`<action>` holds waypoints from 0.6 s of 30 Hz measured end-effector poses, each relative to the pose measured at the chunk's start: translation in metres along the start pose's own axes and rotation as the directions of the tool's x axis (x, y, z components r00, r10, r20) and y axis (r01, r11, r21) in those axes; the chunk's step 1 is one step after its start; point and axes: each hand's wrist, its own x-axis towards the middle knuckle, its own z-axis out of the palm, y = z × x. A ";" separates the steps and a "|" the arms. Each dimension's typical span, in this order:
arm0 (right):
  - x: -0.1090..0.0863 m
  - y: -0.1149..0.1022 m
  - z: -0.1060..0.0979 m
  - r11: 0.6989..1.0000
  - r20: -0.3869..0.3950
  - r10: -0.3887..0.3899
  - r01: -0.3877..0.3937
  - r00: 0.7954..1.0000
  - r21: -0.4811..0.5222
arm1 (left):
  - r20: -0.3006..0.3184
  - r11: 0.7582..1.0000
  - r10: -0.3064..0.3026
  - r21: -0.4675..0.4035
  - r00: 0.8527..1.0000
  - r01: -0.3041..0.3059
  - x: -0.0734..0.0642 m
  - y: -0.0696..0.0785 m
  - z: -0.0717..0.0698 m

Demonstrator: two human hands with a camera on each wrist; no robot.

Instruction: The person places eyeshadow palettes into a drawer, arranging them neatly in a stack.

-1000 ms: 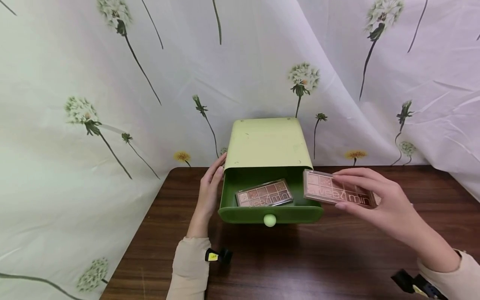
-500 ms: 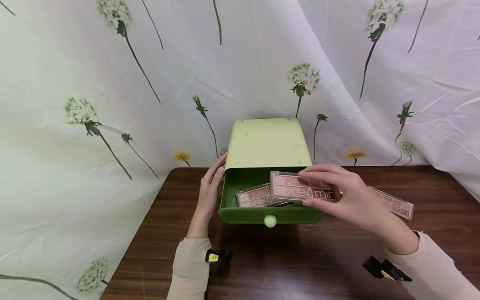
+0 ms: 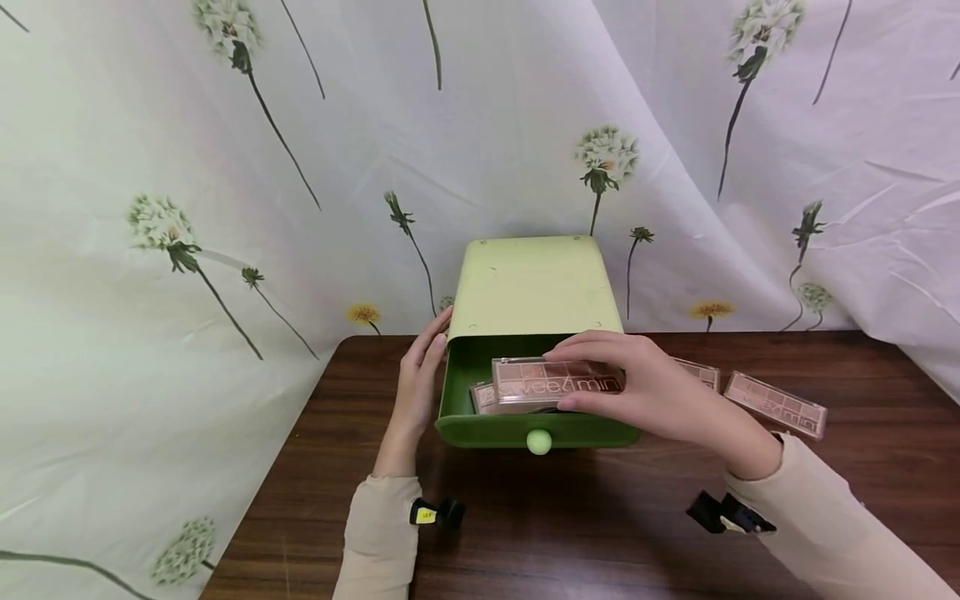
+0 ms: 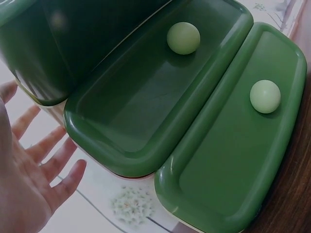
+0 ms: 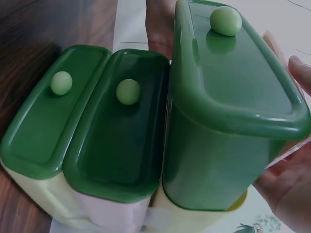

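Observation:
In the head view, a pale yellow-green drawer cabinet (image 3: 536,283) has its green top drawer (image 3: 480,431) pulled out. My right hand (image 3: 656,387) pinches an eyeshadow palette (image 3: 525,382) between thumb and fingers, low over the drawer. Beneath it lies another palette (image 3: 482,400), mostly covered by the held one. My left hand (image 3: 417,387) rests against the cabinet's left side with its fingers extended. In the right wrist view, the pulled-out drawer hides most of the held palette and part of my right hand (image 5: 291,189).
Two more palettes (image 3: 776,404) lie on the dark wooden table (image 3: 315,500), right of the cabinet; my right hand partly covers the nearer one. Two closed lower drawers (image 4: 223,145) with round knobs show in the wrist views. A dandelion-print cloth (image 3: 337,125) hangs behind.
My right hand has moved left with the palette, from the drawer's right edge to over its inside. The palettes on the table have come into view. My left hand has stayed still.

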 end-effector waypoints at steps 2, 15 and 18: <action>0.005 0.001 0.002 1.000 0.032 0.005 -0.005 0.999 0.019 | 0.000 1.000 -0.002 0.001 1.000 0.002 0.000 0.000 0.000; 0.023 0.007 0.008 0.994 0.213 0.094 -0.104 0.973 0.038 | 0.006 1.000 0.006 -0.007 1.000 -0.006 0.000 -0.001 -0.001; 0.026 0.011 0.009 0.998 0.234 0.060 -0.067 0.970 0.021 | 0.005 1.000 0.010 -0.011 1.000 -0.010 0.000 -0.001 -0.001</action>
